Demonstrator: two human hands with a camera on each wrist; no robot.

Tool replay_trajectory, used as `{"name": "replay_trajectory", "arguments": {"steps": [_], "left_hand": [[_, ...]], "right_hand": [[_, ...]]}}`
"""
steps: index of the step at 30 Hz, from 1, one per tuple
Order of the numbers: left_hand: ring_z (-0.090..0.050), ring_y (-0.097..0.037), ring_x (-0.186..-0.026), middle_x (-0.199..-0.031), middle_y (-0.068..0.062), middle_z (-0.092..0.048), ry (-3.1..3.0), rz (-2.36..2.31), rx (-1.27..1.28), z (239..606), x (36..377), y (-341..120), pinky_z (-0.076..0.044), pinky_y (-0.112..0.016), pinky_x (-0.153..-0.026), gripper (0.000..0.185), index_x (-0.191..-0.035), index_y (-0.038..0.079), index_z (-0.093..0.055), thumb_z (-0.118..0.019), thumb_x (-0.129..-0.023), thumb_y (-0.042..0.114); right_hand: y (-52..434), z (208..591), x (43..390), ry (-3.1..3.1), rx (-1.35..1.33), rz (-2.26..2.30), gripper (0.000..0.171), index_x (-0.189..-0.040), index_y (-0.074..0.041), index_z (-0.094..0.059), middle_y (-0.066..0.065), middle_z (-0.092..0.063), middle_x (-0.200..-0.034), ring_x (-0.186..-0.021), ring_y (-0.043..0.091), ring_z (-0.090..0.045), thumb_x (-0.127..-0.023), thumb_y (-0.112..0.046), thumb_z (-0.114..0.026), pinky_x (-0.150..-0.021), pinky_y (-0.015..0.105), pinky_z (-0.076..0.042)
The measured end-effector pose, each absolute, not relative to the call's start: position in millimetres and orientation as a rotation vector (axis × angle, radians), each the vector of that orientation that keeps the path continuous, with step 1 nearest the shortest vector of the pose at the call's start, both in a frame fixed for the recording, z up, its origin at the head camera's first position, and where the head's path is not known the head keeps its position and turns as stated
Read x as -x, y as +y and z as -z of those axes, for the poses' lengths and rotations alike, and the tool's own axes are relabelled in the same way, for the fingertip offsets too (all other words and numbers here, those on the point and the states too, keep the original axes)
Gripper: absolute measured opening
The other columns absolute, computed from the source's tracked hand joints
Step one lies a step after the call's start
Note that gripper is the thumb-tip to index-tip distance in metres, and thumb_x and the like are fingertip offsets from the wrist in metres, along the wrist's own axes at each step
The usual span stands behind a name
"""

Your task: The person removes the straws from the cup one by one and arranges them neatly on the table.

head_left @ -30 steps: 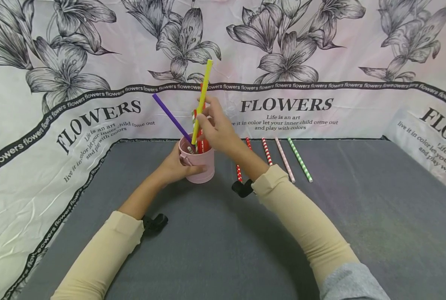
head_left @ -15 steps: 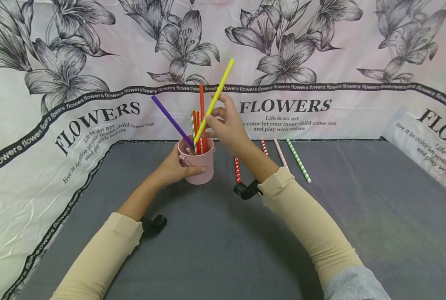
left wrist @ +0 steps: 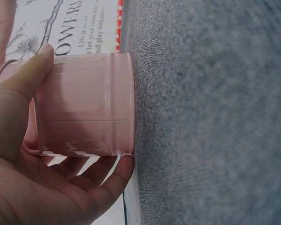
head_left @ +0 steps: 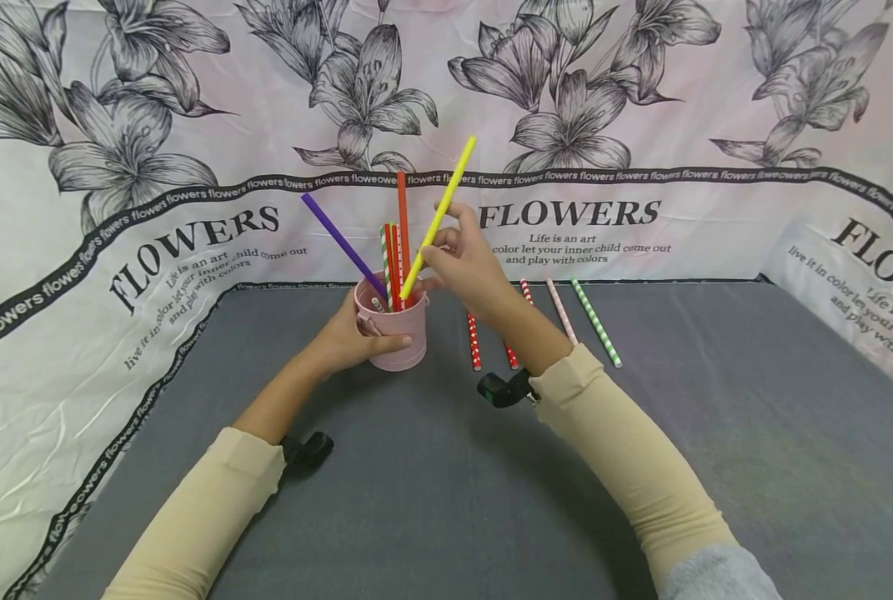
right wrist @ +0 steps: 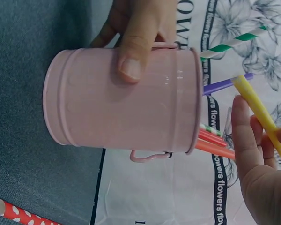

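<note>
**Yellow straw held at the rim of the pink cup**

The left hand [head_left: 348,337] grips the pink cup [head_left: 396,333], which stands on the grey tabletop [head_left: 431,500] a little left of centre. Its thumb lies across the near side of the cup and the fingers [left wrist: 105,178] curl round the far side, as the left wrist view shows.

The right hand [head_left: 470,265], at about 2 o'clock from the cup, pinches the yellow straw [head_left: 440,215] between thumb and fingers. The straw tilts toward 1 o'clock, with its lower end inside the cup's mouth and its upper end well above the hand.

More straws stand in the cup: a purple straw [head_left: 341,242] leaning toward 11 o'clock, an orange straw [head_left: 402,217] nearly upright, and a green-striped straw [head_left: 385,258] beside it.

At 3 o'clock from the cup, four straws lie on the tabletop side by side: two red dotted ones [head_left: 474,340], a pale pink one [head_left: 561,310] and a green-striped one [head_left: 596,322]. The right forearm crosses over part of them.

A white cloth [head_left: 191,125] printed with flowers and the word FLOWERS hangs behind and along the tabletop's left edge.
</note>
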State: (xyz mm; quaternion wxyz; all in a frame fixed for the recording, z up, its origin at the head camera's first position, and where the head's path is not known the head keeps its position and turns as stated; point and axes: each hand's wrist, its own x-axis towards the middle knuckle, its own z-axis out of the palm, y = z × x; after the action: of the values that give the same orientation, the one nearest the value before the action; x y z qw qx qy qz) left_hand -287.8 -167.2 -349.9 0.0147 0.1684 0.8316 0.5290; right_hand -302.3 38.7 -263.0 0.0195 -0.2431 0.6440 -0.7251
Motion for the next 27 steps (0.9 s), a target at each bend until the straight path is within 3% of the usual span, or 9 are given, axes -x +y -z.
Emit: {"name": "replay_trajectory", "arguments": {"steps": [11,19,23,27], "left_hand": [[-0.045,-0.031,-0.133,-0.15,-0.011,-0.037,2.602,-1.645,-0.535,350.0,288.2,-168.2,-0.039,-0.058,-0.106,0.106,-0.157,0.018,-0.015,-0.087,-0.08,0.029],[-0.043,-0.031,-0.133,-0.15,-0.011,-0.037,2.59,-1.654,-0.533,348.9,288.6,-168.0,-0.038,-0.058,-0.106,0.105,-0.157,0.018,-0.016,-0.086,-0.08,0.029],[-0.042,-0.031,-0.134,-0.15,-0.01,-0.036,2.587,-1.643,-0.515,349.3,288.1,-167.9,-0.038,-0.06,-0.106,0.106,-0.157,0.018,-0.015,-0.086,-0.079,0.032],[-0.042,-0.031,-0.134,-0.151,-0.01,-0.036,2.592,-1.642,-0.501,349.8,287.4,-168.1,-0.039,-0.059,-0.105,0.106,-0.157,0.019,-0.016,-0.086,-0.079,0.032]], "right_hand": [[55.2,263.2,291.4,1.977,0.761,2.13,0.073,-0.15,-0.014,-0.027,0.02,-0.053,-0.101,-0.087,0.031,-0.062,-0.089,0.015,-0.055,-0.073,0.051,-0.059],[70.8,269.1,290.5,2.058,0.729,2.039,0.075,-0.154,-0.018,-0.03,0.024,-0.053,-0.11,-0.09,0.03,-0.061,-0.091,0.011,-0.058,-0.072,0.046,-0.059],[82.8,270.6,290.1,2.098,0.67,1.994,0.077,-0.157,-0.021,-0.029,0.021,-0.055,-0.116,-0.094,0.03,-0.062,-0.092,0.008,-0.059,-0.076,0.045,-0.058],[93.6,272.9,289.5,2.138,0.646,1.973,0.076,-0.157,-0.021,-0.032,0.02,-0.057,-0.116,-0.091,0.026,-0.062,-0.091,0.006,-0.06,-0.072,0.038,-0.057]]}}
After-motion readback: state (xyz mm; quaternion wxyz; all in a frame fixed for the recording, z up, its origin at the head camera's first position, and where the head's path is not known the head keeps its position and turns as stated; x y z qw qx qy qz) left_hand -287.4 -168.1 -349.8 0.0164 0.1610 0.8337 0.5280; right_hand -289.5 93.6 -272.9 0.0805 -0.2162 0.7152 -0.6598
